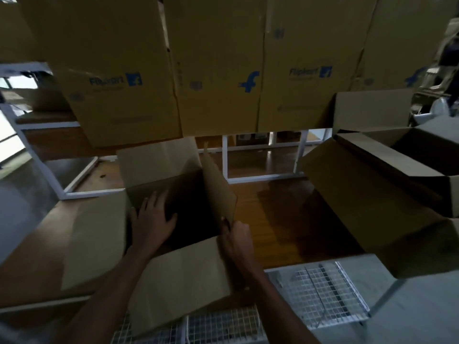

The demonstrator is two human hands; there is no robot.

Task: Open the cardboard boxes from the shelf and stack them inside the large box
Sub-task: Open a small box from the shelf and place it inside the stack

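A plain cardboard box (159,165) stands open in front of me with its flaps spread. My left hand (151,218) lies flat with straight fingers against the inside of its left wall. The near corner of the right flap (218,189) is pinched by my right hand (234,235). The box's inside is dark and looks empty. To the right sits a larger open cardboard box (372,184), tilted toward me, with flaps up. Several flattened printed cardboard boxes (216,70) stand upright on the shelf behind.
A white metal frame (224,160) stands behind the box on a brown wooden floor (278,214). White wire mesh racks (323,291) lie near my arms at the bottom. Another shelf frame (37,155) is at the left.
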